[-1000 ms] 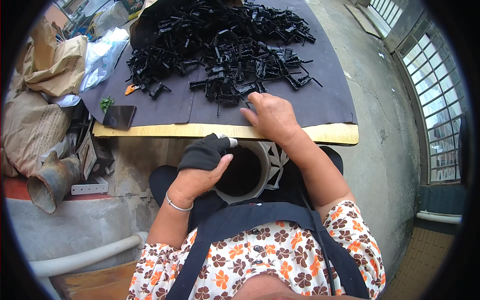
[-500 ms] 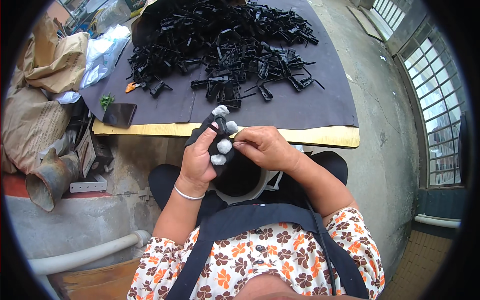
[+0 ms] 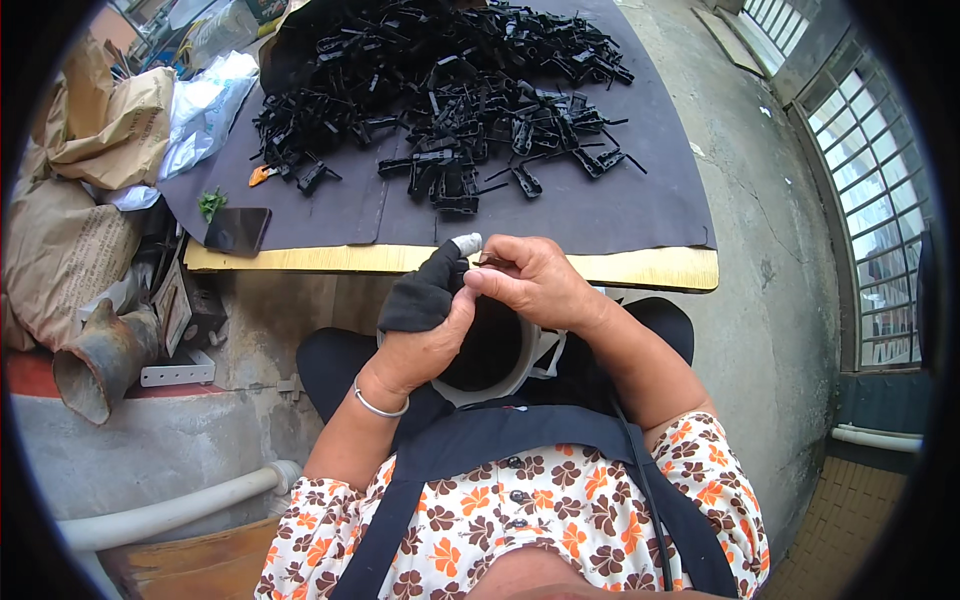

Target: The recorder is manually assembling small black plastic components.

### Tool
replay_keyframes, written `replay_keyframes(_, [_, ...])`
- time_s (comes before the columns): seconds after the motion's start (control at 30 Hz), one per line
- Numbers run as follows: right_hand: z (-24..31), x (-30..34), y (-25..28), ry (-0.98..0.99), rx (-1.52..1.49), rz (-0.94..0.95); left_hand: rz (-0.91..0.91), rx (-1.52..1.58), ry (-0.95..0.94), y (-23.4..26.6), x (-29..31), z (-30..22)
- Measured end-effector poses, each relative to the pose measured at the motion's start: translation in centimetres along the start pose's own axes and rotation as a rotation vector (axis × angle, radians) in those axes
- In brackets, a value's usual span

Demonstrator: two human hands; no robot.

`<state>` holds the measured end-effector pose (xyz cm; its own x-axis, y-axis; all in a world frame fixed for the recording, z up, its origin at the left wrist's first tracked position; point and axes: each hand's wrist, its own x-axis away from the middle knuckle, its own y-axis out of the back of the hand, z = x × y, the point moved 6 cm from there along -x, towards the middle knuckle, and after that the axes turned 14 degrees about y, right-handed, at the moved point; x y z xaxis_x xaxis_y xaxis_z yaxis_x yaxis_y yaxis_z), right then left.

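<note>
A dark phone (image 3: 238, 230) is lying flat at the near left corner of the dark mat (image 3: 640, 200), just beside a small green sprig (image 3: 211, 205). An orange-handled cutter (image 3: 261, 176) is resting on the mat farther back. Brown paper sacks (image 3: 70, 190) and clear plastic bags (image 3: 205, 110) are slumping left of the table. A rusty pipe fitting (image 3: 95, 360) is sitting below them.
</note>
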<state>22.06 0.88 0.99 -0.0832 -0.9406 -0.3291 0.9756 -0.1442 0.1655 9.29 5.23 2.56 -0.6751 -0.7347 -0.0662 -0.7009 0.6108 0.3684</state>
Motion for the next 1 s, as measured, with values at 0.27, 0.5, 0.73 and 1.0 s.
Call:
replay_keyframes(0.27, [1.1,0.0,-0.8,0.256,0.267,0.086,-0.076,-0.121,-0.045,0.1,0.1,-0.5])
replay_keyframes(0.5, [-1.0,0.4,-2.4,0.118,0.084,0.035,-0.141,-0.427,-0.184,-0.6,0.9,-1.0])
replay_keyframes(0.73, [-0.2,0.2,-1.3,0.155,0.095,0.137,-0.056,-0.026,0.034,0.8,0.5,-0.7])
replay_keyframes(1.0, [0.2,0.4,-0.7,0.252,0.396,0.241,0.108,0.501,0.385,1.9,0.6,0.7])
